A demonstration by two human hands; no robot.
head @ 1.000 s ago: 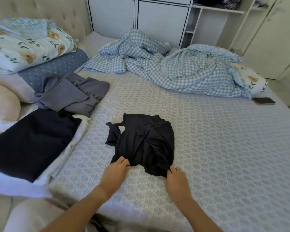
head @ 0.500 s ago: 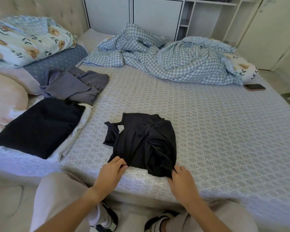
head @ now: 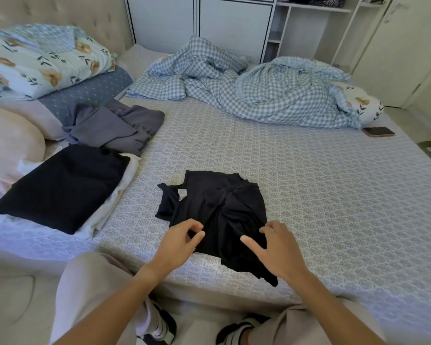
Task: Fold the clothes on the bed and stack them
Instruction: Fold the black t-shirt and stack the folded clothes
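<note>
Left hand (head: pixel 178 241), at 6 o'clock: fingers loosely curled over the near edge of the black garment (head: pixel 217 215); whether cloth was pinched could not be told. Right hand (head: pixel 276 247), beside it: fingers spread, resting on the garment's near right corner. Black garment: crumpled, on the bed (head: pixel 321 195) at its near edge, white label showing. Folded stack (head: pixel 62 188), at 9 o'clock: dark piece atop white. Grey clothing (head: pixel 115 128), at 10 o'clock, unfolded. Checked duvet (head: pixel 246 88), at 12 o'clock. Phone (head: pixel 378 131), at 2 o'clock.
</note>
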